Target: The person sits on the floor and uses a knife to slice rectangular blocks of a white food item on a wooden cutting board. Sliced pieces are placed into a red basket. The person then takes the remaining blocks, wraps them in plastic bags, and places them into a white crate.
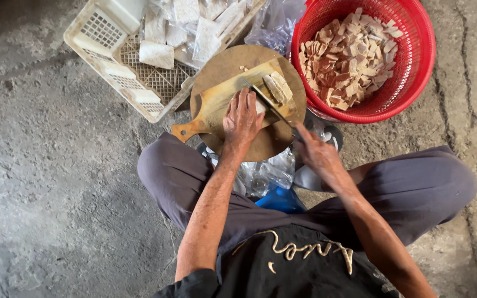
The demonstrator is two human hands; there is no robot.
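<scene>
My left hand (242, 117) presses flat on a pale block of tempeh (260, 106) lying on a small handled cutting board (211, 105), which rests on a round wooden block (224, 66). My right hand (316, 152) grips the handle of a knife (269, 102); its blade lies across the block right beside my left fingers. Two cut slices (278, 86) lie on the board beyond the blade.
A red mesh basket (415, 60) at the upper right holds several cut slices. A white plastic crate (139, 77) at the upper left holds wrapped blocks. Clear plastic bags (263, 174) and a blue object (280, 198) lie between my knees on rough concrete.
</scene>
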